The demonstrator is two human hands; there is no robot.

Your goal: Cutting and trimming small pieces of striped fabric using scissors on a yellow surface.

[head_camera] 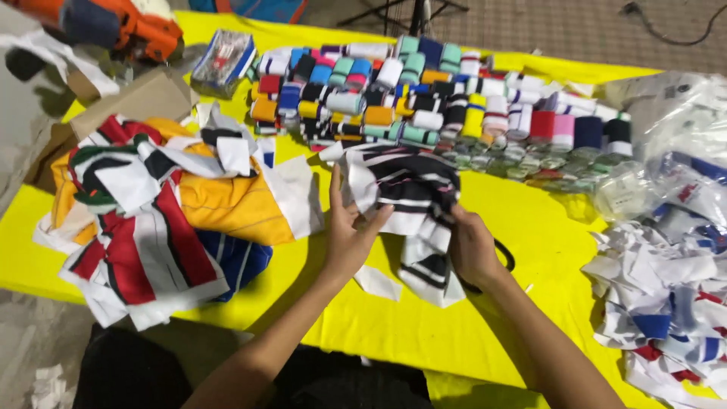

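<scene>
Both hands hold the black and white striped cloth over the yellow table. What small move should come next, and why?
Probably fold or roll the striped cloth tighter. The left hand and right hand grip it bunched and loose, while the rows of rolled pieces behind it are compact, and the loose pile at the left is not.

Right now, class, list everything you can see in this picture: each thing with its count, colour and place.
Striped fabric piece: one, black and white, held at the middle.
Fabric pile: one heap, red, white, orange, blue, on the left.
Rolled bands: many, mixed colours, in rows at the back.
Fabric scraps: one heap, white, blue, red, on the right.
Plastic bags: several, clear, back right.
Cardboard box: one, brown, back left.
Small packet: one, clear, multicoloured inside, back left.
Table cover: one, yellow, under everything.
Left hand: fingers gripping the striped piece.
Right hand: gripping its right edge.
</scene>
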